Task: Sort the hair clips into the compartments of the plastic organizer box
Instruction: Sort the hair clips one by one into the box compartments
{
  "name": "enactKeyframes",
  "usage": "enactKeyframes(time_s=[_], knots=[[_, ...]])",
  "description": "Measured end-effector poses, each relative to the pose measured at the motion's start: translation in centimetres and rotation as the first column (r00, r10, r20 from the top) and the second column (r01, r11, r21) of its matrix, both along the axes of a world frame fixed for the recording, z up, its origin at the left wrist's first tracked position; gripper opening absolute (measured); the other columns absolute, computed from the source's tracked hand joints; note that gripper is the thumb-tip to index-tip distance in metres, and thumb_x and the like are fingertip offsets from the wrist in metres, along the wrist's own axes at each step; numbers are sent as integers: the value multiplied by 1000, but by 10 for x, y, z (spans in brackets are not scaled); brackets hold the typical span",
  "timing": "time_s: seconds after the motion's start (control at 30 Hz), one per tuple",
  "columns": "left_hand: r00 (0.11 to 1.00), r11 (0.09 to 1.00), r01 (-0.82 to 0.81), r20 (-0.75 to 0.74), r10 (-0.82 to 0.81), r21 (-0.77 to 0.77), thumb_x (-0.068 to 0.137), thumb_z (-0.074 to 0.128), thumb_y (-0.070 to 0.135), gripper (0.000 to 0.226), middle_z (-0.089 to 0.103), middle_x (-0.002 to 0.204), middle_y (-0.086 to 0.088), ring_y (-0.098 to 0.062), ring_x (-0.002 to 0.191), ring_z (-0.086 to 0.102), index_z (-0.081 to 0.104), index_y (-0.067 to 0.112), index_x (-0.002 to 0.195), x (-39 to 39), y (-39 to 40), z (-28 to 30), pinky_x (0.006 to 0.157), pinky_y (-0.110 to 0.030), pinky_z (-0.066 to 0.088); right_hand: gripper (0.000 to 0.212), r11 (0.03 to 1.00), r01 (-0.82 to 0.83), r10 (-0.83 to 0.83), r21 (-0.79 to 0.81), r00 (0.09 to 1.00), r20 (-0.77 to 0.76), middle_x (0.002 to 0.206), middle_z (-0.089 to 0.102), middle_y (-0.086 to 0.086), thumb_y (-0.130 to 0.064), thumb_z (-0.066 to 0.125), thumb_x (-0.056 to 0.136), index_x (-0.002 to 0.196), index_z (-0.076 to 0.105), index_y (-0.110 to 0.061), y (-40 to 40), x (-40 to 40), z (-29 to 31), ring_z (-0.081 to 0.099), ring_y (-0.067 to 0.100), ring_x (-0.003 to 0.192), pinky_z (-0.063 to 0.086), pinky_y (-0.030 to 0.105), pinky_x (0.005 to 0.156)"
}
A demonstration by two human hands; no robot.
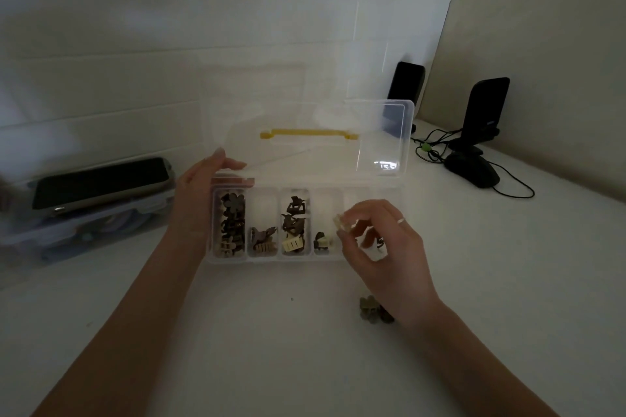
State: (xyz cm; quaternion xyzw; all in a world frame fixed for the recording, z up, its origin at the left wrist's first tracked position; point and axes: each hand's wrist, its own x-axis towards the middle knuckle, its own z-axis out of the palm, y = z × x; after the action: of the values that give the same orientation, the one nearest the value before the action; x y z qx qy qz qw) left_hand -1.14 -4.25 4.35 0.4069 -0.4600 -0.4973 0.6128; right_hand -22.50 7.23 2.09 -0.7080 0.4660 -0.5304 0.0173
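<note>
While the head view looked down on the white tabletop (271,332), the plastic organizer box (305,259) stood open near its middle, lid (379,139) raised, with hair clips already lying in the four compartments from the left. The left hand (200,193) rested against the box's left end, fingers fairly straight along the rim, gripping nothing that I could make out. The right hand (379,240) hovered over the right-hand compartments, thumb and forefinger pinching a pale clip (340,223). A few unsorted clips (372,310) lay on the tabletop beneath that wrist. Released from there, the clip could land in the wrong compartment or bounce out; the wrist might also sweep the loose clips away.
</note>
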Motion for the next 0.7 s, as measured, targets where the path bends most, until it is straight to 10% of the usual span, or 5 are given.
enactKeyframes(time_s=[0.7], knots=[[999, 999, -28, -27, 27, -47, 94, 51, 28, 31, 67, 58, 3, -10, 52, 64, 62, 11, 69, -5, 12, 7, 50, -14, 47, 14, 1000, -3, 4, 22, 999, -51, 89, 58, -6, -4, 68, 80, 83, 58, -14, 4, 8, -4, 51, 6, 73, 41, 11, 64]])
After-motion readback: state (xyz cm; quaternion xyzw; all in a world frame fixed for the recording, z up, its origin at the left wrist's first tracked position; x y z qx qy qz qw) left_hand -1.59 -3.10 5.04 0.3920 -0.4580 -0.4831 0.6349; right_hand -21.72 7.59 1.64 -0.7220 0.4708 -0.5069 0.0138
